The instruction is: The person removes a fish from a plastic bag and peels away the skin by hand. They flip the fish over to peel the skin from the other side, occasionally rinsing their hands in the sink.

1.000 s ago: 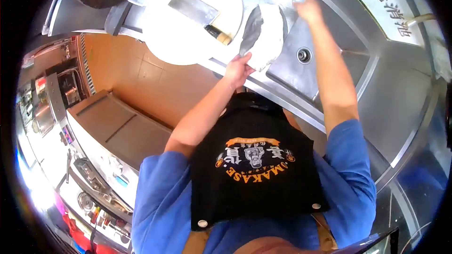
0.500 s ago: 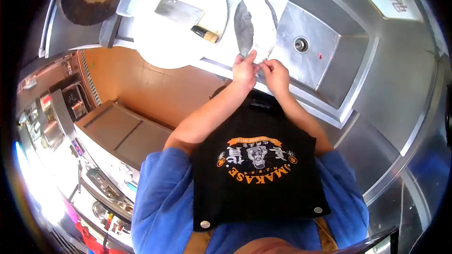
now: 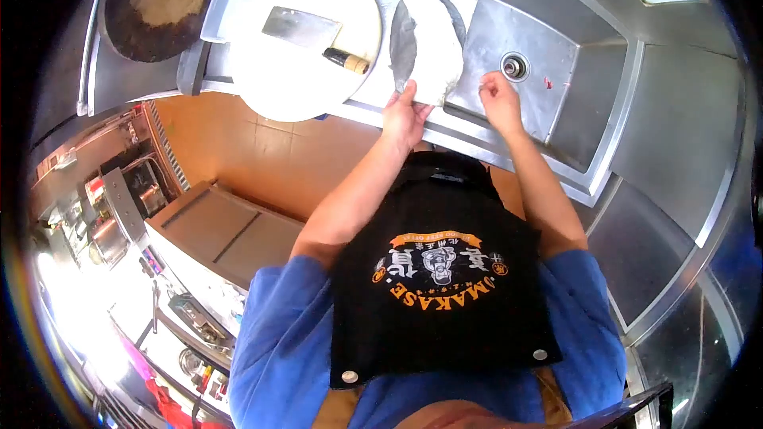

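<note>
A large oval grey piece with a white, paper-like layer (image 3: 435, 44) across most of it lies lengthwise on the counter by the sink. My left hand (image 3: 406, 121) grips its near end, thumb on top and fingers beneath the edge. To the right, above the near part of the sink, my right hand (image 3: 500, 101) is apart from the piece, its fingers curled into a pinch. I cannot tell what, if anything, is between those fingers. A cleaver (image 3: 302, 28) with a dark and tan handle rests on the round white cutting board (image 3: 274, 83) at the left.
The steel sink (image 3: 501, 28) has a drain and a small red scrap (image 3: 548, 83). Clear plastic containers (image 3: 229, 8) stand beyond the board, near a dark round block (image 3: 127, 24) with a brown middle. A stainless cabinet (image 3: 226, 226) is at lower left.
My right hand has left the near end of the white-covered piece and moved right over the sink. My left hand stays at that end. The view has shifted slightly.
</note>
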### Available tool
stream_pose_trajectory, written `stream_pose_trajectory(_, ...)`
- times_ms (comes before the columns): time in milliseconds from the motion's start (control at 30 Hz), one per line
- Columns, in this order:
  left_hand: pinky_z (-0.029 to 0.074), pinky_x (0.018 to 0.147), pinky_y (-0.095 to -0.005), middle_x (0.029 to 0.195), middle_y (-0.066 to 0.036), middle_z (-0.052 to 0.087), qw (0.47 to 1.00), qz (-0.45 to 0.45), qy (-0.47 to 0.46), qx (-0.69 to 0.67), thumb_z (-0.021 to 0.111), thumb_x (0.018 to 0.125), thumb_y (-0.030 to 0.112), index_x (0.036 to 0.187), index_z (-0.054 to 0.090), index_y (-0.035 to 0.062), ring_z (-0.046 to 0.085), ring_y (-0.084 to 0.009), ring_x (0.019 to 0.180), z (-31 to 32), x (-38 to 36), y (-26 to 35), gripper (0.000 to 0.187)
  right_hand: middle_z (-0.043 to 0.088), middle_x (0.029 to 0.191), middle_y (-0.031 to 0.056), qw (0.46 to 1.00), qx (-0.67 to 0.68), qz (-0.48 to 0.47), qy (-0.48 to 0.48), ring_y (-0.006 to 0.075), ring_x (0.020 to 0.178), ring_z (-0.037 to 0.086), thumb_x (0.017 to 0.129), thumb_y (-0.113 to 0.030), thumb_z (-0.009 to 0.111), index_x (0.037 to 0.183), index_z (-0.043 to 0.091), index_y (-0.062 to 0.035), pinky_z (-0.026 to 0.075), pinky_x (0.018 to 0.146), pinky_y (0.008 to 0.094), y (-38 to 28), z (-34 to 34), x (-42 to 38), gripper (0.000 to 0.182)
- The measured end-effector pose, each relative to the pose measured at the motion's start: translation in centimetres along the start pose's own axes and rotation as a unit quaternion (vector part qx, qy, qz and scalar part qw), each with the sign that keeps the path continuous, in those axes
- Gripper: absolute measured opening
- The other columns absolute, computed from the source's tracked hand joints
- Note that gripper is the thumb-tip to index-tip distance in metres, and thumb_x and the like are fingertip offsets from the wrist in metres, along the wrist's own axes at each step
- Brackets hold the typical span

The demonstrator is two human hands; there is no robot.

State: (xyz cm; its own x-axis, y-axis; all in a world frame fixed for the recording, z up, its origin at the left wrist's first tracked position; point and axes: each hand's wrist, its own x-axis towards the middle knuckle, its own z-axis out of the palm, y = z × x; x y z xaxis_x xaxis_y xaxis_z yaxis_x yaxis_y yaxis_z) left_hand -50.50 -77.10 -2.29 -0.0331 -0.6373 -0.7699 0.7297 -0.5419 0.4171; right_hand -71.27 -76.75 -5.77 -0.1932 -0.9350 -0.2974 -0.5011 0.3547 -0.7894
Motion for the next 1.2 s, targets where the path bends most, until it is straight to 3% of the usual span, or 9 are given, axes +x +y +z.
stream_pose_trajectory(67, 0.052, 0.085, -0.0375, 0.112, -0.012, 0.061, 1.000, -0.005, -0.003, 0.003, 0.053, 0.097, 0.022, 0.122, 0.044, 0.0035, 0.063, -0.0241, 0.101, 0.2, -0.2, -0.6, 0.032, 0.067, 0.078, 0.0119, 0.995, 0.083, -0.028, -0.047, 0.0200, 0.071, 0.064, 0.084, -0.009, 0.061, 0.097, 0.066, -0.0040, 0.050, 0.067, 0.0321, 0.0, 0.9, -0.2, 0.015)
stream_pose_trajectory(167, 0.052, 0.084, -0.0369, 0.112, -0.011, 0.061, 0.999, -0.018, -0.018, 0.022, 0.054, 0.097, 0.022, 0.119, 0.046, 0.0042, 0.062, -0.0236, 0.101, -0.3, 0.0, -0.5, 0.030, 0.067, 0.082, 0.0137, 0.993, 0.097, -0.013, -0.073, 0.0234, 0.074, 0.065, 0.084, -0.011, 0.064, 0.095, 0.067, -0.0028, 0.050, 0.069, 0.0326, -1.9, 2.2, -1.3, 0.014)
stream_pose_trajectory(333, 0.051, 0.080, -0.0338, 0.109, -0.009, 0.061, 0.999, -0.004, -0.004, 0.042, 0.057, 0.095, 0.018, 0.117, 0.048, 0.0058, 0.062, -0.0214, 0.094, 0.0, -0.3, -0.7, 0.027, 0.065, 0.084, 0.0135, 0.988, 0.035, -0.148, -0.037, 0.0285, 0.078, 0.066, 0.082, -0.017, 0.069, 0.095, 0.068, -0.0045, 0.051, 0.069, 0.0362, -6.2, 3.4, -2.3, 0.018)
stream_pose_trajectory(533, 0.048, 0.068, -0.0268, 0.094, -0.002, 0.062, 0.996, 0.031, 0.014, 0.083, 0.065, 0.089, 0.012, 0.105, 0.054, 0.0095, 0.058, -0.0120, 0.081, 0.9, -1.0, -1.1, 0.019, 0.062, 0.078, 0.0142, 0.978, -0.023, -0.206, -0.009, 0.0348, 0.072, 0.061, 0.078, -0.013, 0.067, 0.077, 0.060, -0.0048, 0.049, 0.066, 0.0423, -6.5, 4.3, -1.7, 0.011)
stream_pose_trajectory(633, 0.050, 0.074, -0.0301, 0.100, -0.004, 0.062, 0.993, 0.035, 0.015, 0.113, 0.064, 0.089, 0.011, 0.108, 0.053, 0.0087, 0.060, -0.0152, 0.087, 0.3, -0.5, -1.2, 0.022, 0.063, 0.078, 0.0147, 0.977, -0.072, -0.193, -0.049, 0.0349, 0.072, 0.062, 0.078, -0.014, 0.066, 0.077, 0.059, -0.0048, 0.049, 0.065, 0.0428, -5.6, 4.4, -1.1, 0.011)
stream_pose_trajectory(800, 0.051, 0.077, -0.0316, 0.107, -0.007, 0.063, 0.997, 0.056, 0.021, 0.047, 0.063, 0.091, 0.014, 0.116, 0.053, 0.0068, 0.062, -0.0188, 0.093, 0.6, -0.7, 0.9, 0.028, 0.067, 0.086, 0.0156, 0.996, -0.086, 0.012, 0.009, 0.0317, 0.080, 0.065, 0.082, -0.016, 0.061, 0.088, 0.064, -0.0048, 0.051, 0.072, 0.0387, -1.5, 1.1, 1.6, 0.012)
stream_pose_trajectory(900, 0.045, 0.097, -0.0428, 0.120, -0.011, 0.058, 1.000, 0.003, -0.018, 0.024, 0.058, 0.095, 0.025, 0.126, 0.044, 0.0052, 0.057, -0.0257, 0.109, -1.6, 0.6, 0.4, 0.040, 0.068, 0.088, 0.0161, 0.997, -0.024, -0.070, -0.020, 0.0298, 0.082, 0.066, 0.086, -0.014, 0.057, 0.095, 0.066, -0.0050, 0.051, 0.073, 0.0364, -1.7, 1.2, -0.5, 0.015)
stream_pose_trajectory(1067, 0.048, 0.092, -0.0393, 0.114, -0.010, 0.059, 0.991, 0.041, 0.003, 0.129, 0.060, 0.094, 0.022, 0.120, 0.046, 0.0035, 0.058, -0.0236, 0.105, -2.1, 0.2, -0.8, 0.035, 0.069, 0.085, 0.0143, 0.989, 0.052, 0.032, -0.133, 0.0239, 0.076, 0.066, 0.086, -0.022, 0.065, 0.095, 0.068, -0.0016, 0.051, 0.071, 0.0330, -2.1, 4.3, -3.1, 0.022)
stream_pose_trajectory(1200, 0.051, 0.087, -0.0367, 0.101, -0.008, 0.062, 0.986, 0.015, -0.030, 0.165, 0.060, 0.093, 0.016, 0.105, 0.051, 0.0036, 0.060, -0.0201, 0.096, -3.8, 0.4, -2.0, 0.019, 0.069, 0.083, 0.0146, 0.986, 0.072, 0.077, -0.127, 0.0250, 0.073, 0.065, 0.082, -0.034, 0.071, 0.093, 0.067, 0.0005, 0.049, 0.067, 0.0343, -3.3, 5.2, -3.8, 0.036)
